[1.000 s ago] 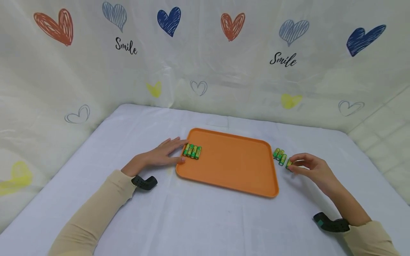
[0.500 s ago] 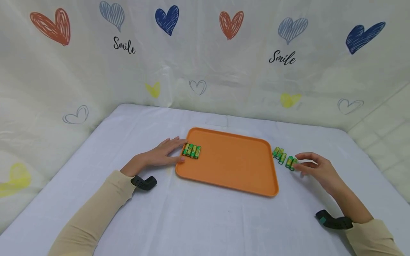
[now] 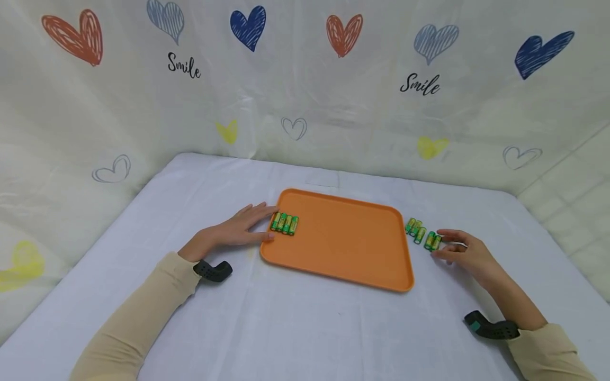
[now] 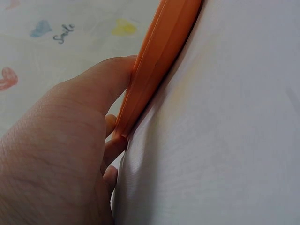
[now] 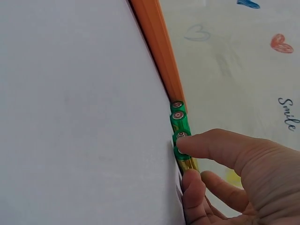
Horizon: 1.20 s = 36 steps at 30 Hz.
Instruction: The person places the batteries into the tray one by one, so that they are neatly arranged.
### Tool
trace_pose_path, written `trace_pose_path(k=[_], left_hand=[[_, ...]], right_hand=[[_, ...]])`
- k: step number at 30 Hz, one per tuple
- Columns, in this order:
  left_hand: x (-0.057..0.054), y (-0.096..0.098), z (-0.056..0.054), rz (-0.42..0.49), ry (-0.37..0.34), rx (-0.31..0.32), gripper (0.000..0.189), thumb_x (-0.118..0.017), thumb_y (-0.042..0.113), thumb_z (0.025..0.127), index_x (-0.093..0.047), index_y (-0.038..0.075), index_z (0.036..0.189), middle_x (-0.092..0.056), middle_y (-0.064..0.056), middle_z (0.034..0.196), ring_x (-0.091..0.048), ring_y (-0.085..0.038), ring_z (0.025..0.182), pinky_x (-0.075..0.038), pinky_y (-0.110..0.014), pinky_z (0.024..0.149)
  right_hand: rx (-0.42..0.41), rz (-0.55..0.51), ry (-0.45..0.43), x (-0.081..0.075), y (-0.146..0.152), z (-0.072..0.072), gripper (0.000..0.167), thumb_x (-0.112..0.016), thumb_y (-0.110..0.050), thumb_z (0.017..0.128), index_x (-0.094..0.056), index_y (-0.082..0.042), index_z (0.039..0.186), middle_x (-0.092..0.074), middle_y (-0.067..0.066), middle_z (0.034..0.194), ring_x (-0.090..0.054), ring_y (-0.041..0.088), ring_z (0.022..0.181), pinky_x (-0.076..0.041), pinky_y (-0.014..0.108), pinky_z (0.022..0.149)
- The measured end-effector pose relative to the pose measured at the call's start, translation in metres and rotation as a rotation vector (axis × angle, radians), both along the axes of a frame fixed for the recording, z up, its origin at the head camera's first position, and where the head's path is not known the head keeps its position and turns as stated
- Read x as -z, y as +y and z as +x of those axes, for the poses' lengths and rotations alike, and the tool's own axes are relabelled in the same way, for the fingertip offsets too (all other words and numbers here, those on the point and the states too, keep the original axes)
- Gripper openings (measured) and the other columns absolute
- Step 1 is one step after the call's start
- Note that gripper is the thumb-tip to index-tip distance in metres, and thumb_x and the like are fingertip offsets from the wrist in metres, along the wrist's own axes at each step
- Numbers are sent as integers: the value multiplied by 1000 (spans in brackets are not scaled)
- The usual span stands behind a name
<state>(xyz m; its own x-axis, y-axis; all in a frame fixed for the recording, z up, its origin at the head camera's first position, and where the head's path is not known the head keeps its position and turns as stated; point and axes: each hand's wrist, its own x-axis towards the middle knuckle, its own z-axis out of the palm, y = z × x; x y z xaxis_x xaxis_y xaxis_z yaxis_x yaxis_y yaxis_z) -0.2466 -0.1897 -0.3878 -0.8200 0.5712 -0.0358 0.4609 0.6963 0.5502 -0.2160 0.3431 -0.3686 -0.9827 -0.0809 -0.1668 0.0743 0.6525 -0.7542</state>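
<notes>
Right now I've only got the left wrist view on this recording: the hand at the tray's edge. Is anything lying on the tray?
Observer: Yes, four green batteries side by side on the tray, near the left hand.
Reviewer: Anything past the far end?
Observer: Five more batteries on the white cloth, just off the tray's right end.
Reviewer: And the right hand?
Observer: The right hand is at the right end of that group; I can't tell whether it grips one.

Four green-yellow cylindrical batteries point(image 3: 287, 224) lie left inside an orange rectangular tray point(image 3: 343, 243); five matching batteries point(image 3: 420, 235) lie outside, right.
</notes>
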Motion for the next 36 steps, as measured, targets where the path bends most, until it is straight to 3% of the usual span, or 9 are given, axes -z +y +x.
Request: trace_pose_path(k=[6,13,20,24,30,36], left_hand=[[1,1,-1,-9,-14,-6,79,-57,54,93,-21,26,157,-19,1,162,-3,-18,151,4,-43,121],[2,1,-2,-16,-23,-14,79,-56,57,93,-21,26,157,-19,2,162,-2,-17,151,4,-43,121],[3,0,-2,-14,-20,-14,80,-56,58,92,-21,26,157,-19,2,162,-2,-17,151,4,-42,121],[3,-1,-2,-14,-24,-19,80,-56,59,92,-21,27,157,-19,3,162,-2,-16,151,4,-42,121],[2,-1,-1,-18,-30,-23,80,-56,59,92,-21,27,157,-18,4,162,-2,-15,151,4,-41,121],[2,-1,-1,-17,-17,-14,79,-56,59,92,-21,29,157,-18,4,162,-3,-15,151,4,-41,121]], right_hand=[[15,8,-7,0,-1,1,73,-71,-28,91,-35,3,146,-47,10,123,-51,6,76,-46,22,63],[28,-5,-3,2,-1,1,76,-77,-29,86,-39,4,143,-50,-7,106,-50,5,76,-47,21,62],[21,0,-23,-2,-1,3,76,-75,-31,88,-37,4,144,-54,-7,99,-51,7,76,-46,23,63],[10,1,-27,-5,-1,4,77,-73,-33,89,-36,3,145,-52,-6,109,-53,5,79,-44,23,67],[-10,46,-50,-11,-5,6,79,-71,-39,89,-35,1,147,-42,19,138,-50,-2,88,-45,23,76],[-24,75,-41,-17,-8,4,80,-71,-43,89,-35,-2,147,-41,21,142,-51,-7,88,-47,33,85]])
